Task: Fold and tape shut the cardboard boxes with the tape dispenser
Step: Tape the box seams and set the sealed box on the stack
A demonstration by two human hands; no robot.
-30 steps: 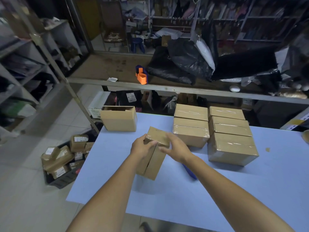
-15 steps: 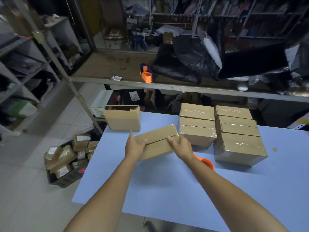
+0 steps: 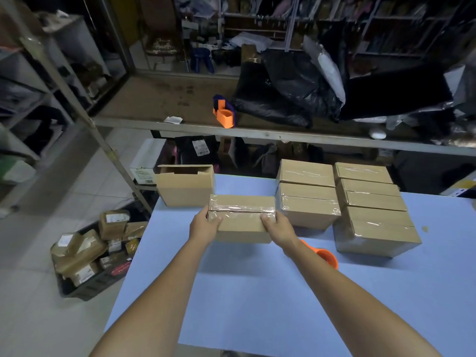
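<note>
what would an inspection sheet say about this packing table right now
surface: blue table, boxes along far edge
job's things: box, seam taped, in both hands; open box beyond it; taped boxes at right; orange dispenser beside right forearm
clutter: second dispenser and black bags on shelf
grippers: left hand and right hand grip the box ends
cables: nothing seen
surroundings: crate of parcels on floor, metal racks at left

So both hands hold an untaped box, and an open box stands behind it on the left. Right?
No: the head view shows clear tape along the top seam of the held box. The left hand and right hand do hold it.
</note>
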